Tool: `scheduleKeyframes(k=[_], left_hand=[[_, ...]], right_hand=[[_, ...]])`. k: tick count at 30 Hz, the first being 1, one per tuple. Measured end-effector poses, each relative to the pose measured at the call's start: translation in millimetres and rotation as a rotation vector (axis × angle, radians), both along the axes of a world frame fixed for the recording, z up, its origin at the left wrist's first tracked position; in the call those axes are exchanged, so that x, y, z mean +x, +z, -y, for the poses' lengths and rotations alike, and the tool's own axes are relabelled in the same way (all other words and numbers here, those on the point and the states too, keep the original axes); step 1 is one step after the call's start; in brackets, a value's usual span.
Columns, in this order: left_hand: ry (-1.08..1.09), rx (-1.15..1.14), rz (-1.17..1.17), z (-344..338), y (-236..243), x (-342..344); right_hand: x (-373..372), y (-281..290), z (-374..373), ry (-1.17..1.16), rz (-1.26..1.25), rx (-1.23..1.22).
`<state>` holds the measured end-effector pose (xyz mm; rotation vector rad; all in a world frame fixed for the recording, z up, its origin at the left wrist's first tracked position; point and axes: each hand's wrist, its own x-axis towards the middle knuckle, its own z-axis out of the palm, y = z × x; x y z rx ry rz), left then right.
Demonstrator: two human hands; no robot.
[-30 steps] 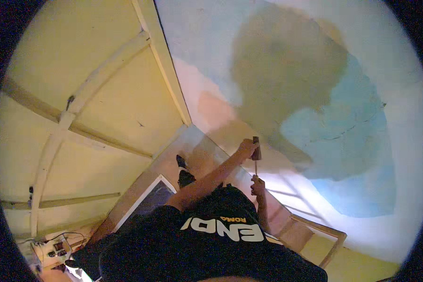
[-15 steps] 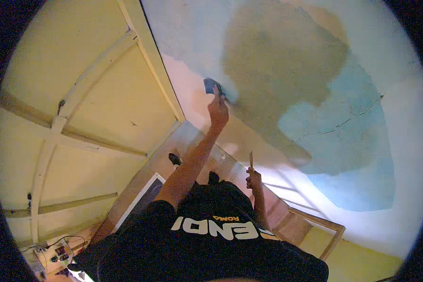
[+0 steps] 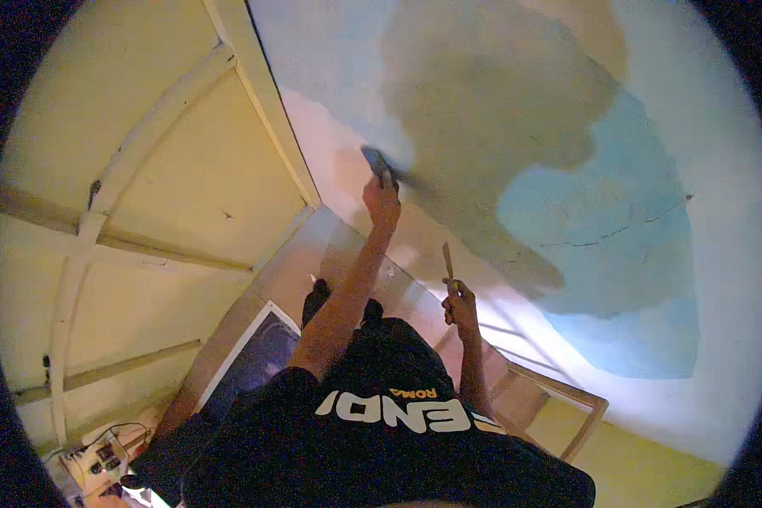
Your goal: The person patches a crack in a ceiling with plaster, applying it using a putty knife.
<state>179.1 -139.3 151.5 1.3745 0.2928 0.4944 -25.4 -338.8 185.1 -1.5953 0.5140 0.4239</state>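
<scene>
1 dark flat tool [image 3: 372,157], far L, at patchy wall [image 3: 559,199], gripped by L hand [image 3: 383,201] w/ fingers closed; 1 thin tool [image 3: 448,261], nearer & R, upright in R hand [image 3: 460,305], fingers curled round; poss. risk: wall scratched if flat tool's edge tilts.

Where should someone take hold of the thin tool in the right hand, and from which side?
Probably by the lower end of the thin tool, reaching in from the wearer's side, as the right hand does. Its long, narrow upper part sticks out bare beyond the hand and points away from the body, so a low grip leaves that free. The hand hides any handle shape.
</scene>
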Motion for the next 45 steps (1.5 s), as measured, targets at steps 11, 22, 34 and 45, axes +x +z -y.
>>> scheduleKeyframes(k=[11,22,34,45], left_hand=[[-0.631,-0.224,-0.314,-48,-93,-49],[-0.479,-0.385,-0.351,-124,-71,-51],[-0.49,0.003,-0.309,-138,-132,-38],[-0.528,-0.134,-0.254,-86,-134,-42]], right_hand=[[82,41,-64,0.124,0.059,0.205],[112,12,-129,-0.119,0.052,0.081],[118,15,-155,-0.136,0.036,0.023],[114,13,-148,-0.198,0.061,-0.033]])
